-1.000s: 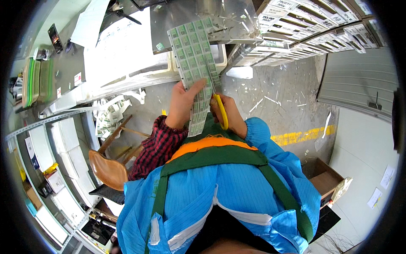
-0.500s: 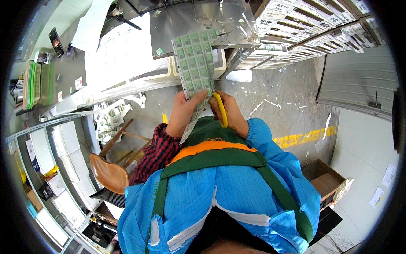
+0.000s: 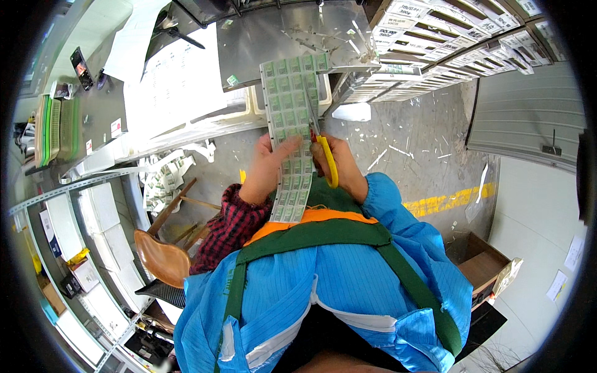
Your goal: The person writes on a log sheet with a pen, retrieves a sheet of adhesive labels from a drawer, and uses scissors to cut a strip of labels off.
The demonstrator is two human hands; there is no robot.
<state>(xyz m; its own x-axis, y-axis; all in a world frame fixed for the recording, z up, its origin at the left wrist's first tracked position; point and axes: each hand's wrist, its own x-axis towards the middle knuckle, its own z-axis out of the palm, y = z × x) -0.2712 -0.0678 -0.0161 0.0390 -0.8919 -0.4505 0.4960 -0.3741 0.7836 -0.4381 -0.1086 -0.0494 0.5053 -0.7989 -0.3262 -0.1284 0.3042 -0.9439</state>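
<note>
A long sheet of small green-and-white labels (image 3: 290, 112) hangs between my hands, its far end over the metal table edge and its near end down by my apron. My left hand (image 3: 272, 163) pinches the sheet at its left side, thumb lying across the labels. In my right hand (image 3: 341, 163) is a pair of scissors (image 3: 328, 163) with yellow handles, my fingers wrapped round them. The scissor blades point away from me and lie along the right part of the sheet. Whether the blades are closed on the sheet I cannot make out.
Ahead is a metal table (image 3: 273, 37) with paper scraps at its right. White paper sheets (image 3: 180, 81) cover the left bench. A drawer rack (image 3: 429, 37) stands far right. A wooden stool (image 3: 163, 258) and white shelving (image 3: 93, 248) are on my left. Scraps litter the floor (image 3: 398, 137).
The label sheet has shifted slightly right and turned flatter toward me, so more of its lower end shows. Both hands keep their hold, and the scissors have moved slightly.
</note>
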